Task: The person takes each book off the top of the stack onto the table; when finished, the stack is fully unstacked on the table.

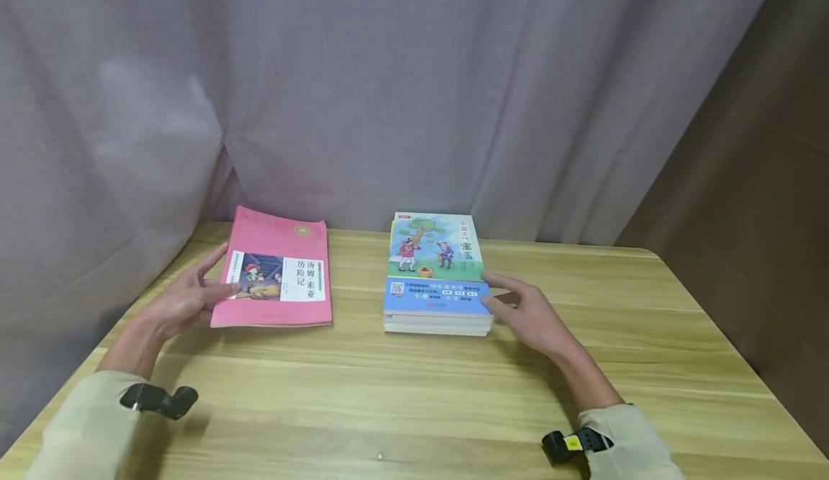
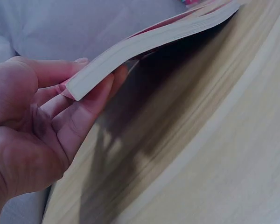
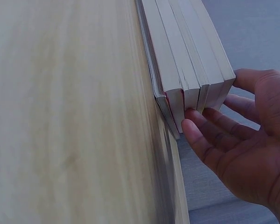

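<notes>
In the head view, a pink paperback book (image 1: 278, 239) with a picture panel is at the left of the table. My left hand (image 1: 184, 296) pinches its left edge, thumb on the cover and fingers underneath. The left wrist view shows that edge of the pink book (image 2: 140, 49) raised off the wood, with a dark shadow below. Right of it stands a stack of books (image 1: 437, 300), topped by an illustrated cover with a blue band. My right hand (image 1: 531, 314) rests its fingertips against the stack's right side, thumb near the top edge, as the right wrist view confirms.
The wooden table (image 1: 324, 401) carries both the pink book and the stack. A grey curtain (image 1: 388, 91) hangs right behind its back edge. Each wrist wears a black camera on a strap, over a light sleeve (image 1: 91, 422).
</notes>
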`<state>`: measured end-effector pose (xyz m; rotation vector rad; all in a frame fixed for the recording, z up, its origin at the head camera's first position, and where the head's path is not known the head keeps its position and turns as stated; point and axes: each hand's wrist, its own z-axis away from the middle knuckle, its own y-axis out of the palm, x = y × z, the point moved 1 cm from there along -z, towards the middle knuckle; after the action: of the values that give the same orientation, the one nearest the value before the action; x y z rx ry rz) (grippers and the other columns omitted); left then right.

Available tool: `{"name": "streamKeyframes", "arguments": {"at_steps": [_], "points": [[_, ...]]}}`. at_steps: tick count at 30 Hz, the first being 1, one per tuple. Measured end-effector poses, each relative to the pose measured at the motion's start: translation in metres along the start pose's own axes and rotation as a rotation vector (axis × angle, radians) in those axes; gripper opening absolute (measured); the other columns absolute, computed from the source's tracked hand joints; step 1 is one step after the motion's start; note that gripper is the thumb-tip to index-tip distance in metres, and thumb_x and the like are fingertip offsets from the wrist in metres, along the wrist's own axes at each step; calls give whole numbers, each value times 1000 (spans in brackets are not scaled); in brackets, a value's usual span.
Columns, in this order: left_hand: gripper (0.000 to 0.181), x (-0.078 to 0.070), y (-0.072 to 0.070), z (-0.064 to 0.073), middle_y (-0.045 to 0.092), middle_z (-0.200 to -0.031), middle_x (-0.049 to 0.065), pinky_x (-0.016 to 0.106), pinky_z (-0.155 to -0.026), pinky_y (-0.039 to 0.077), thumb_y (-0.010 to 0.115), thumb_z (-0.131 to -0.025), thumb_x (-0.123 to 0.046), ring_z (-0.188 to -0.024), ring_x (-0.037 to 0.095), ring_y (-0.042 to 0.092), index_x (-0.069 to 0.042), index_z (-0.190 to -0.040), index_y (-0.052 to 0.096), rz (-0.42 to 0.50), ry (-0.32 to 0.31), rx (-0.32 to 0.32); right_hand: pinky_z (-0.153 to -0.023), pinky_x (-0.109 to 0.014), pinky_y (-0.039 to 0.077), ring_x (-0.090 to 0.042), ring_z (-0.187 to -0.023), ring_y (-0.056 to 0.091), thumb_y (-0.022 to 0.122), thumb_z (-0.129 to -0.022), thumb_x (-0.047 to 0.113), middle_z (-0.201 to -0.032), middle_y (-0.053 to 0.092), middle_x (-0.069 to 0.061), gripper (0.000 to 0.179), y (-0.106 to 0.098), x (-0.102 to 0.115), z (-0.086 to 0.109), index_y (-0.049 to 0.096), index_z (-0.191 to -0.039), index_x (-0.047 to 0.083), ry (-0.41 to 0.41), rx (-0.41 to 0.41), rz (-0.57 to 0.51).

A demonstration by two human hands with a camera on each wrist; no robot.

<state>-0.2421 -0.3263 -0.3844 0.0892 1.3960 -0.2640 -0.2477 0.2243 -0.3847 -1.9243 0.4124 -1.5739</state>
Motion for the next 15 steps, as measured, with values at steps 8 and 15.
{"name": "streamKeyframes", "arguments": {"at_steps": [8,15], "points": [[97,5,-8,-7,78,-111,6,38,-78,67,61,-107,-12,-89,17,77,-21,-169,-13,-122,-91,-53,-95,-45,58,-39,-122,69,65,-107,30,-155,55,-21,55,-1,1,1,53,-155,6,4,-1,8],[88,13,-19,-9,64,-133,34,33,-75,64,61,-108,-16,-87,13,72,-20,-170,-1,-279,-158,-145,-97,-47,58,-39,-122,69,64,-107,31,-156,54,-21,56,0,1,1,52,-155,6,-10,6,1]]}}
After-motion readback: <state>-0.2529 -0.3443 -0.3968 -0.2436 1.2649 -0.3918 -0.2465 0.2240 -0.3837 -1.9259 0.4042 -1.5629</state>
